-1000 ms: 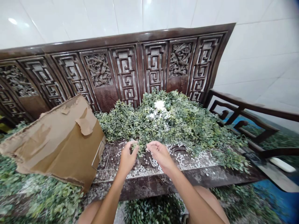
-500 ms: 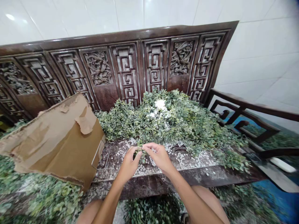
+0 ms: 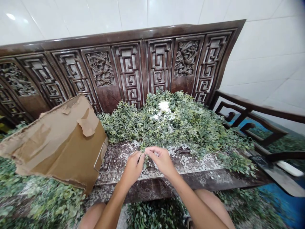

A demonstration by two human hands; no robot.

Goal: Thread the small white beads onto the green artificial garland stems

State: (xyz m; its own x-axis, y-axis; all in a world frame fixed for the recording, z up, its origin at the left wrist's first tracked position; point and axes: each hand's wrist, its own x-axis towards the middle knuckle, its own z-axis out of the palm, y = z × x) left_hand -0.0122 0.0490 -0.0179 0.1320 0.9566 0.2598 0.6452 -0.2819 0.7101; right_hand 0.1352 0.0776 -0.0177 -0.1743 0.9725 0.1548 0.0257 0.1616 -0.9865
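My left hand [image 3: 133,166] is closed on a small green leafy sprig [image 3: 142,149], thumb pressed against the fingers. Close against it, my right hand [image 3: 162,161] pinches with thumb and forefinger at the sprig; whatever tiny piece sits between those fingertips is too small to make out. Both hands are above the dark wooden bench seat [image 3: 154,187], over many scattered small white discs [image 3: 128,149]. Behind them lies a big heap of leafy plastic-looking greenery [image 3: 190,124], with a cluster of white pieces [image 3: 164,107] on top.
A torn cardboard piece [image 3: 69,146] leans at the left, with a thin metal wire frame [image 3: 98,157] beside it. The carved bench back [image 3: 102,98] stands behind. At right are the armrest [image 3: 262,108] and a white object [image 3: 289,168]. More greenery [image 3: 154,216] lies below the seat.
The left hand's thumb and fingers have drawn closer together around the sprig. The right hand has barely moved, and the view has shifted very slightly.
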